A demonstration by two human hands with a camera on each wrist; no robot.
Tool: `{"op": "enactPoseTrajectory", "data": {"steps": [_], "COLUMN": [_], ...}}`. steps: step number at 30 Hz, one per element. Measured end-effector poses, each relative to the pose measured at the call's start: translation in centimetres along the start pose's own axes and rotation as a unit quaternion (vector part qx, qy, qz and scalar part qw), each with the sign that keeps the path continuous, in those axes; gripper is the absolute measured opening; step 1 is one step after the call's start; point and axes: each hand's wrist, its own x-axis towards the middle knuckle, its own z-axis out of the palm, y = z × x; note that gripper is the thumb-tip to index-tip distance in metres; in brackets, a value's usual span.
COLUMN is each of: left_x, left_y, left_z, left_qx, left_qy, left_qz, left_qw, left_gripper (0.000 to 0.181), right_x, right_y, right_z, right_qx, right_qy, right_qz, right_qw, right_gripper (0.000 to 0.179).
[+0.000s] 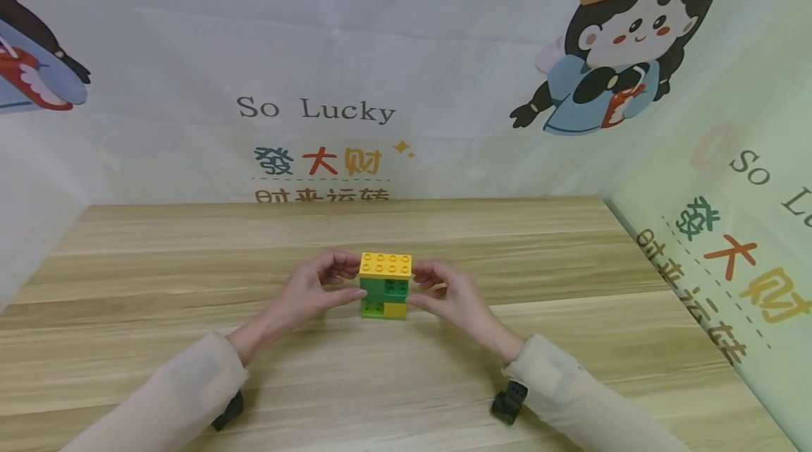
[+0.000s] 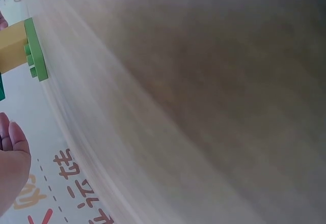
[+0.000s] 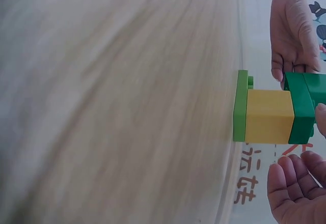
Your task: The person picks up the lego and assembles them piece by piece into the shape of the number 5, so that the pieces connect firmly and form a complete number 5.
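Observation:
A small stack of toy building bricks stands upright on the table between both hands. Its top is a yellow studded brick (image 1: 385, 264), over dark green bricks (image 3: 302, 109). Beneath them sit a lower yellow brick (image 3: 269, 116) and a thin light green brick (image 3: 240, 109) as the base. From the left, my left hand (image 1: 320, 281) has its thumb tip right at the stack's side, its fingers loosely bent near the top brick. My right hand (image 1: 453, 290) mirrors it, thumb at the dark green level and fingers relaxed. Only part of the stack shows in the left wrist view.
The wooden table (image 1: 406, 388) runs back to a printed white cloth (image 1: 330, 36) with cartoon figures and lettering. Another cloth side (image 1: 780, 127) rises at the right edge. Dark wrist devices (image 1: 509, 402) sit under both light sleeves.

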Motion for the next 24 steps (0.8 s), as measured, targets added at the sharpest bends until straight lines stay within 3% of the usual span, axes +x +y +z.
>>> {"op": "enactPoseTrajectory", "data": {"steps": [18,24], "left_x": [0.13,0.13], "left_y": [0.06,0.26], "left_z": [0.94,0.86], "left_qx": [-0.004,-0.004], "left_qy": [0.000,-0.001], "left_qz": [-0.008,-0.009], "left_qw": [1.0000,0.9999], "left_gripper": [0.037,0.036], "right_x": [0.24,0.35], "right_y": [0.37,0.30], "right_z": [0.91,0.88], "right_qx": [0.019,0.013], "right_qy": [-0.013,-0.014], "right_qz": [0.020,0.009], "right_qw": [0.9995,0.9998], "right_gripper": [0.031,0.030]}}
